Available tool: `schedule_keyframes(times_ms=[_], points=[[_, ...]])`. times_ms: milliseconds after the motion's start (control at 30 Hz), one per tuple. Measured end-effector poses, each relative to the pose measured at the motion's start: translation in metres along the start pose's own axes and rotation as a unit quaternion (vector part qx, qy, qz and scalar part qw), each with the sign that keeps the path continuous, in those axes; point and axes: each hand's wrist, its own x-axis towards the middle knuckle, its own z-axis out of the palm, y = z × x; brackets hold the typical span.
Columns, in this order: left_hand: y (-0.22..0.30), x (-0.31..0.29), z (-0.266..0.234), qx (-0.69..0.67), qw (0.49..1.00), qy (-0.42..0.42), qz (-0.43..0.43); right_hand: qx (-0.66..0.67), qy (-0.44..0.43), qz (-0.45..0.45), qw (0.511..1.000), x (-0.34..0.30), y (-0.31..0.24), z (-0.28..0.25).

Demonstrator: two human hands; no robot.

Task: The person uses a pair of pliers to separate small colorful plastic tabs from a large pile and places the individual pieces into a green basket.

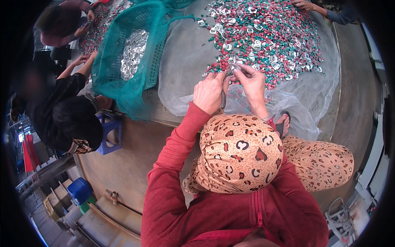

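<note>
My two hands meet over the near edge of a heap of small red and green pellets (242, 54). The fingers of my right hand (253, 84) are closed in a pinch on a small silver metal buckle (233, 67). Right beside it, my left hand (208, 93) is closed, and a thin grey curved handle (223, 100) sticks out below its fingers; the rest of that tool is hidden. Flat silver buckles (257, 44) lie scattered among the pellets.
Left of my hands stands a green plastic basket (153, 61) lined with netting, with silver buckles (133, 53) inside. Clear sheeting (181, 74) lies under the heap. Co-workers sit at the left, one near a blue stool (110, 133); another person's hand (303, 5) reaches in at upper right.
</note>
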Motion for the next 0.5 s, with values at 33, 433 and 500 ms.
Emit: schedule_keyframes(times_ms=[33,433,500], points=[[0.0,0.0,0.001,0.006,1.0,0.001,0.001,-0.005,0.009,-0.006,1.0,-0.001,0.0,0.0],[-0.003,-0.007,0.008,-0.018,0.999,0.037,-0.006,-0.137,0.053,-0.185,0.972,-0.014,0.001,0.01],[-0.001,-0.01,0.008,-0.031,0.998,0.043,-0.015,-0.188,0.043,-0.207,0.959,-0.017,0.006,0.01]])
